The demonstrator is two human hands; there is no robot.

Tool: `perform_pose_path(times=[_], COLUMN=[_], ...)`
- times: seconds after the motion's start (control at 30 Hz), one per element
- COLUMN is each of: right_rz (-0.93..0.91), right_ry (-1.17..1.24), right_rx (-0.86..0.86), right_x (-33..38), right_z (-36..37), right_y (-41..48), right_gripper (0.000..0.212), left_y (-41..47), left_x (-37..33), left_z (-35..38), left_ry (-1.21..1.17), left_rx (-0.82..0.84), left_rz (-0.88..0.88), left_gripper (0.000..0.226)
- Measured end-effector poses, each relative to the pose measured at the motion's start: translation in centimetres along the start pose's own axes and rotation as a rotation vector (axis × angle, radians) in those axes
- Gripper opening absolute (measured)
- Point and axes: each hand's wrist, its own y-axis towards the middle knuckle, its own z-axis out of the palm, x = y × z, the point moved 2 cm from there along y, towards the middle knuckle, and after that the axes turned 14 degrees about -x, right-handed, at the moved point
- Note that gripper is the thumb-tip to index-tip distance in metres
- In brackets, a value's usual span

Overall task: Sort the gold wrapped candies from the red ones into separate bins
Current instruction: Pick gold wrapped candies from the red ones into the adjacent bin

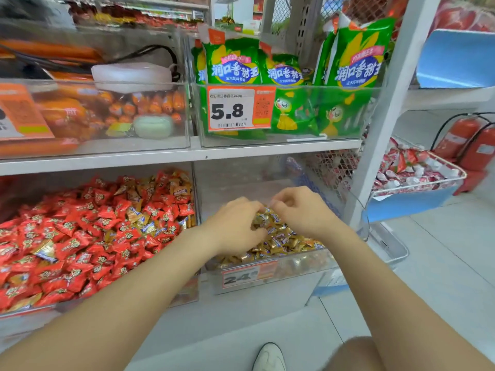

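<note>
Both hands were over the clear bin (pixel 308 263) at lower centre. The left hand (pixel 235 223) curled round gold candies (pixel 281 242), while the right hand (pixel 297 207) was curled, its hold unclear. This was likely the deposit step. Next would be picking stray gold ones from the red candies (pixel 80 236) at lower left.

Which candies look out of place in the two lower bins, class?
Gold candies lie scattered among the red candies in the left bin, mostly toward its right rear. The right bin shows only gold ones, so nothing odd there.
</note>
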Motion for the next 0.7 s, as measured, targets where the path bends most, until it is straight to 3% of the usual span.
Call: perform_pose_path(times=[0.13,0.23,0.37,0.43,0.53,0.7], right_rz=[-0.093,-0.205,-0.367,-0.452,-0.557,-0.539], right_ry=[0.069,0.144,0.206,0.167,0.004,-0.062], right_rx=[-0.025,-0.007,0.07,0.119,0.151,0.169], right_x=[3.0,6.8,12.8,14.7,16.5,18.9], right_z=[0.0,1.1,3.7,6.0,10.5,15.5], right_y=[-0.6,-2.1,-4.5,-4.8,-3.9,-1.5], right_gripper=[0.016,0.014,0.019,0.021,0.026,0.032], left_y=[-3.9,-7.2,-8.9,-9.1,-8.9,-10.0], left_x=[0.1,2.9,11.4,14.6,17.2,18.3], left_z=[-3.8,-7.0,-9.2,-9.4,-9.7,-10.6], left_ry=[0.324,0.302,0.251,0.197,0.225,0.388], left_rx=[-0.322,-0.451,-0.421,-0.384,-0.247,-0.209], left_rz=[0.265,0.207,-0.046,-0.046,-0.031,-0.098], left_gripper=[0.02,0.022,0.012,0.004,0.009,0.028])
